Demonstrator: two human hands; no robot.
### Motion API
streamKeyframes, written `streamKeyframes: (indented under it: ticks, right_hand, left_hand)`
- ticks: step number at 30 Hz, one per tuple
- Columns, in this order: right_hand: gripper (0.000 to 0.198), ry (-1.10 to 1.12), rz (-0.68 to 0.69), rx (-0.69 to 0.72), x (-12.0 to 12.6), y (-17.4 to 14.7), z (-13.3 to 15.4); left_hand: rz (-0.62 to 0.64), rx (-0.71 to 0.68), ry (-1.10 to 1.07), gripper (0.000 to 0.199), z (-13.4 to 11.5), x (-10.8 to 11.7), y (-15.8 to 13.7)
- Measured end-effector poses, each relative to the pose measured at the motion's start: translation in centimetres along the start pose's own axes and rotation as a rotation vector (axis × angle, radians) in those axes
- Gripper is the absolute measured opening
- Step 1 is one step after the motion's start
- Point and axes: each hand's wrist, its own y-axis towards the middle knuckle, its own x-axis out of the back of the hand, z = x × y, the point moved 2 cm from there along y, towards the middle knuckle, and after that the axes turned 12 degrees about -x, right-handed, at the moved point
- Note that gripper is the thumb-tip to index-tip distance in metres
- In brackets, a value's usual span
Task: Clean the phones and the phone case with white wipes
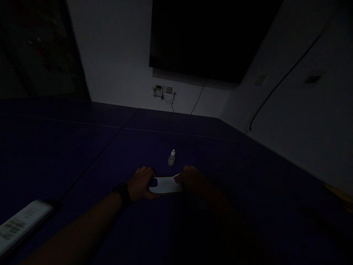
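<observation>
A white phone case with a dark camera cutout at its left end lies sideways between my hands, low over the blue floor. My left hand, with a dark watch on the wrist, grips the case's left end, thumb on the near edge and fingers on the far edge. Around the right end is my right hand, closed, its thumb or a fingertip on the white face. A small white edge lifts beside that fingertip; I cannot make out what it is. Just beyond the case stands a small clear bottle with a white dropper cap.
The room is very dark. A white box with printed marks lies at the lower left on the blue floor. Ahead, a large black screen hangs above wall sockets with cables. Something yellow shows at the right edge.
</observation>
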Motion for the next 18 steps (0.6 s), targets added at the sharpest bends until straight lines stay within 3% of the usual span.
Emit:
streamKeyframes:
  ticks: [4, 8, 18]
  right_hand:
    - [0.031, -0.019, 0.009, -0.021, 0.2, -0.1, 0.4]
    - [0.037, -0.005, 0.020, 0.017, -0.3, 0.2, 1.2]
    - [0.043, 0.023, 0.027, 0.009, -0.4, 0.0, 0.2]
  left_hand:
    - [0.001, -0.002, -0.007, 0.062, -0.1, 0.1, 0.0]
    - [-0.005, 0.001, 0.000, 0.062, 0.0, 0.0, 0.0]
    - [-0.004, -0.005, 0.001, 0.063, 0.2, -0.1, 0.0]
